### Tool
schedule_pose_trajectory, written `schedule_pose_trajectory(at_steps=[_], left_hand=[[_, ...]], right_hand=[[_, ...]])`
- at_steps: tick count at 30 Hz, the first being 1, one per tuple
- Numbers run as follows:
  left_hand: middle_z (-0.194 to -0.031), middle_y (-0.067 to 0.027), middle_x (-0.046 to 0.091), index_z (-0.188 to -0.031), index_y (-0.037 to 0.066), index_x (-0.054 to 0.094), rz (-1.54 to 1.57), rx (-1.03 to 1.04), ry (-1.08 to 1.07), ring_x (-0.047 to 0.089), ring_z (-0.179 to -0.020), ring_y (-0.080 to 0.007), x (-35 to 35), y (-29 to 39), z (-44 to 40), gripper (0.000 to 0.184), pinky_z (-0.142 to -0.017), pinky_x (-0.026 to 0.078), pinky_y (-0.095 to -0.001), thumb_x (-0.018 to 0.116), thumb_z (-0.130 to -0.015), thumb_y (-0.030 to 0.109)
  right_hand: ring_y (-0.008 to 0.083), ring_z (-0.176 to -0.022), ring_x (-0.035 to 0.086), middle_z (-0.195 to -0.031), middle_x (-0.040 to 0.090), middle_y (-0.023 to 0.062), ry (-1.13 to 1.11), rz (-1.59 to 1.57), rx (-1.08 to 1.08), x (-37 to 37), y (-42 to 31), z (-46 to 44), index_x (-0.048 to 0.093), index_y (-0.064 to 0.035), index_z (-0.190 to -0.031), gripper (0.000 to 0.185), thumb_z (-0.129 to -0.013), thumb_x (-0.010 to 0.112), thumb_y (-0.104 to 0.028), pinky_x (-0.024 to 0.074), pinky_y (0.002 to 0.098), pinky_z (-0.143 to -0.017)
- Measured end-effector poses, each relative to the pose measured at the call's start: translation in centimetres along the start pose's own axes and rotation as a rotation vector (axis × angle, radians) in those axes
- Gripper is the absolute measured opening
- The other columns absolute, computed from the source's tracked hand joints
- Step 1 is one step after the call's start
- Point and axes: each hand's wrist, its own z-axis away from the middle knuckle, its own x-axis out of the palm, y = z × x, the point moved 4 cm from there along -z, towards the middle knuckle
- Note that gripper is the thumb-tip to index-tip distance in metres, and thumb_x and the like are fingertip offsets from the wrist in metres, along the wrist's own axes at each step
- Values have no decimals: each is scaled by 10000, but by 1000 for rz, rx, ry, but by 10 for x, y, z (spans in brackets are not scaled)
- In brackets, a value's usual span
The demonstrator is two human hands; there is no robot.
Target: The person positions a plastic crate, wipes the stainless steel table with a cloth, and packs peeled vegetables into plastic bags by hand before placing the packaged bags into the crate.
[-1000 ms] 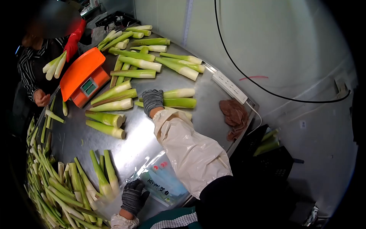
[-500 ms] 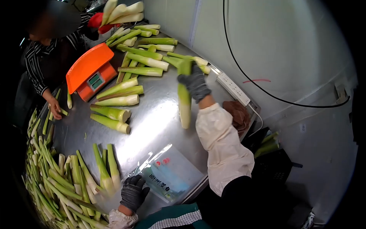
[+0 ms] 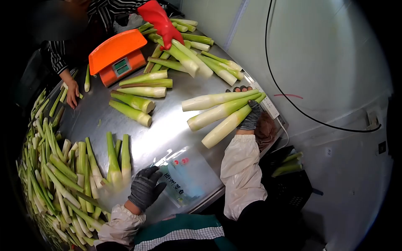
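Right hand (image 3: 250, 115) grasping three stalks (image 3: 222, 111)

Their white ends point toward eight and nine o'clock, over the tabletop (image 3: 171, 136). The left hand (image 3: 146, 188) has loosely extended fingers; a printed bag (image 3: 188, 182) lies at its three o'clock, a stalk heap (image 3: 79, 188) at nine. Farther out, toward eleven, a co-worker's red-gloved hand (image 3: 161, 23) holds other stalks (image 3: 184, 58).
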Motion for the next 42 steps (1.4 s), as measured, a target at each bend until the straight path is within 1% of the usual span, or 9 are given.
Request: schedule_pose_trajectory(at_steps=[3, 5, 10, 14, 16, 20, 25, 30, 42], left_hand=[[-973, -123, 557, -922, 67, 557, 58, 0, 119, 553, -846, -287, -16, 6, -7, 301, -700, 463, -356, 663, -653, 151], [-884, -151, 576, -929, 48, 556, 162, -13, 214, 577, -756, -284, -26, 13, -8, 281, -652, 469, -335, 653, -675, 118], [-829, -129, 595, -960, 50, 563, 326, -152, -34, 592, -681, -247, 9, 26, 3, 293, -585, 469, -317, 645, -694, 140], [-1108, -141, 506, -1088, 95, 499, 82, 20, -309, 569, -840, -253, 57, 51, -4, 401, -688, 464, -348, 596, -728, 242], [-1288, -126, 333, -1188, 146, 412, -112, 69, -513, 457, -1043, -316, 75, 62, -13, 540, -819, 403, -415, 610, -700, 264], [-1357, -95, 213, -1250, 195, 336, -335, 232, -401, 305, -1169, -369, 96, 58, -34, 676, -894, 313, -484, 643, -655, 285], [-1372, -64, 195, -1275, 238, 304, -374, 239, -639, 228, -1223, -355, 113, 46, -49, 777, -921, 267, -502, 686, -601, 289], [-1259, -88, 347, -1181, 172, 423, -387, 300, -697, 380, -1093, -329, 101, 49, -59, 635, -821, 393, -430, 674, -599, 228], [-980, -139, 515, -786, 56, 571, -385, 445, -513, 477, -938, -302, 109, 19, -62, 208, -722, 441, -375, 593, -657, 217]], right_hand=[[274, -992, 458, -962, 495, 76, -23, -38, 53, 0, 3, 14, 443, -77, -1015, 424, -612, 556, -9, 292, 503, -941], [282, -983, 460, -954, 494, 92, 152, 226, 28, 0, -4, 31, 456, -55, -1007, 410, -610, 556, -28, 289, 489, -944], [284, -1026, 443, -992, 493, 95, 130, 209, 40, -1, -37, 77, 433, -63, -1051, 430, -646, 546, 24, 315, 442, -936], [284, -1021, 449, -1001, 518, 89, 177, 208, -7, 2, -70, 128, 465, -75, -1069, 421, -660, 525, 4, 309, 459, -937], [288, -1021, 451, -1007, 520, 91, 209, 190, -34, 9, -85, 156, 470, -81, -1090, 421, -675, 511, -23, 303, 472, -947], [263, -1007, 434, -967, 478, 76, 194, 232, -98, 21, -115, 196, 423, -92, -1038, 402, -660, 551, -39, 331, 464, -921], [212, -944, 443, -929, 469, 33, 258, 283, -206, 42, -135, 238, 436, -101, -1003, 386, -643, 575, -90, 268, 459, -943], [229, -962, 444, -953, 477, 44, 345, 327, -239, 48, -152, 272, 445, -89, -1019, 379, -658, 558, -92, 281, 467, -945], [242, -983, 419, -954, 469, 56, 371, 304, -243, 24, -164, 300, 422, -75, -1022, 395, -654, 566, -78, 285, 449, -946]])
